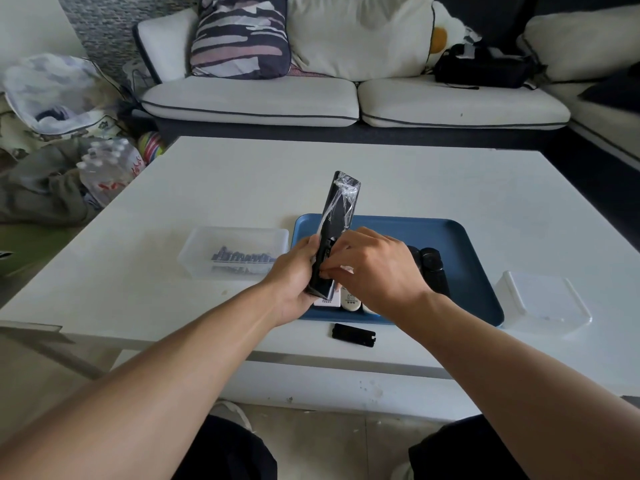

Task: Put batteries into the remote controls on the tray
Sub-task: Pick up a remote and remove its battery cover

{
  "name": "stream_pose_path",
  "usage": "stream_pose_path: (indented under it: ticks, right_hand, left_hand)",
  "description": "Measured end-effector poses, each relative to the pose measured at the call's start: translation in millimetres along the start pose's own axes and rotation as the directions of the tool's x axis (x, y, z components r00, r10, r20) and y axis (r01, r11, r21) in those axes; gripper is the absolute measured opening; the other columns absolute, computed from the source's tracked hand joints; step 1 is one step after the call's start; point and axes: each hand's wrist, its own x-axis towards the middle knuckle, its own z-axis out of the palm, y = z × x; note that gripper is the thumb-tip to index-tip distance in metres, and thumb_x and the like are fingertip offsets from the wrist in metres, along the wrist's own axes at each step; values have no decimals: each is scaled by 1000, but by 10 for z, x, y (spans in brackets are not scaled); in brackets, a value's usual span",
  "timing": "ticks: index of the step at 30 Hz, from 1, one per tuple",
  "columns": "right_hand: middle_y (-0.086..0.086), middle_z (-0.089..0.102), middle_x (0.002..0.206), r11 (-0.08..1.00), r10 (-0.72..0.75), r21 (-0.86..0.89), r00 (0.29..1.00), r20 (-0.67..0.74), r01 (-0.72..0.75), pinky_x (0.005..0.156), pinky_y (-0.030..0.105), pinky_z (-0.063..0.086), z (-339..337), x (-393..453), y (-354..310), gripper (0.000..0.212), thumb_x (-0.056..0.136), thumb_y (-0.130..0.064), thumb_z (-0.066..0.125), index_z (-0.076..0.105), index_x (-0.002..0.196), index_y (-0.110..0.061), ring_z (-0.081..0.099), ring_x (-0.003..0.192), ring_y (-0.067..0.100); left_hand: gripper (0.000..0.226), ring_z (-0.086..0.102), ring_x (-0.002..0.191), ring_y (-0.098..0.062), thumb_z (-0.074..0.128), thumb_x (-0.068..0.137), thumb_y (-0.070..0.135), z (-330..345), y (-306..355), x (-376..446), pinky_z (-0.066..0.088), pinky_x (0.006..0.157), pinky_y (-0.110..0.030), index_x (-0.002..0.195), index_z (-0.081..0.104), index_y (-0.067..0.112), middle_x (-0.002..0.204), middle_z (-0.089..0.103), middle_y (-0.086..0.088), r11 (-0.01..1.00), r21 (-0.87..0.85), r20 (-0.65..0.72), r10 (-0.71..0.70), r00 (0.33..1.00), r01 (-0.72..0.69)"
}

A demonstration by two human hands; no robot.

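My left hand grips the lower end of a long black remote wrapped in clear film, held tilted above the blue tray. My right hand has its fingertips pinched at the remote's open battery bay; what they pinch is hidden. The remote's black battery cover lies on the table in front of the tray. On the tray lie white remotes, partly under my hands, and black remotes. A clear box holding several batteries sits left of the tray.
A clear plastic box stands right of the tray near the white table's front edge. Behind the table is a white sofa with cushions and a black bag. Bags and bottled water crowd the floor at left.
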Motion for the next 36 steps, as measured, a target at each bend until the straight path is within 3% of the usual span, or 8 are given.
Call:
stream_pose_path:
  ticks: [5, 9, 13, 18, 23, 29, 36]
  right_hand:
    - [-12, 67, 79, 1000, 3, -14, 1000, 15, -3, 56, 22, 38, 4, 6, -1, 9, 75, -32, 83, 78, 79, -37, 65, 74, 16]
    - [-11, 66, 75, 999, -36, -41, 999, -13, 36, 51, 23, 40, -4, -7, -31, 5, 75, -30, 74, 77, 72, -33, 63, 70, 17]
    - [-7, 63, 75, 995, -57, -83, 997, -55, 52, 44, 29, 45, 106, -80, -64, 13, 81, -26, 66, 72, 69, -28, 60, 66, 20]
    - [-3, 61, 74, 983, -105, -160, 988, -113, 87, 44, 33, 45, 208, -102, -50, 23, 89, -20, 58, 68, 68, -23, 58, 60, 23]
    - [-2, 55, 69, 960, -214, -227, 954, -209, 165, 42, 34, 42, 166, -105, -80, 25, 92, -18, 57, 62, 67, -22, 54, 57, 22]
    - [-1, 54, 67, 957, -215, -240, 954, -207, 163, 43, 32, 40, 167, -74, -102, 28, 95, -21, 52, 62, 68, -21, 54, 55, 22]
    - [-2, 55, 66, 955, -217, -244, 956, -196, 167, 44, 33, 41, 198, -78, -130, 24, 92, -21, 57, 64, 70, -22, 56, 56, 22]
  left_hand:
    - [31, 57, 56, -10, 44, 109, 30, -4, -27, 1, 46, 52, -23, 96, 71, 24, 69, 63, 3, 999, 32, 19, 14, 1000, -14]
    - [32, 57, 61, -13, 44, 108, 33, -15, -44, 18, 45, 57, -27, 99, 73, 25, 76, 63, 1, 999, 48, -2, -6, 1000, 6]
    - [28, 59, 73, -20, 48, 106, 37, -19, -24, 7, 46, 64, -33, 108, 71, 22, 90, 66, -5, 998, 35, -7, -43, 999, 43]
    - [37, 59, 94, -22, 51, 105, 40, -2, -14, 31, 54, 60, -26, 129, 67, 17, 114, 66, -7, 996, -12, -45, -88, 995, 88]
    - [34, 65, 67, -16, 48, 106, 35, 37, 17, -19, 52, 52, -21, 124, 68, 14, 90, 72, -5, 991, -88, -72, -108, 992, 102]
    - [46, 65, 84, -17, 44, 107, 43, -32, 36, 39, 54, 55, -23, 134, 64, 13, 121, 69, -11, 990, -99, -59, -111, 992, 105]
    - [42, 68, 66, -15, 43, 107, 43, -54, 52, 27, 53, 54, -22, 123, 67, 12, 91, 72, -6, 991, -91, -48, -106, 993, 101]
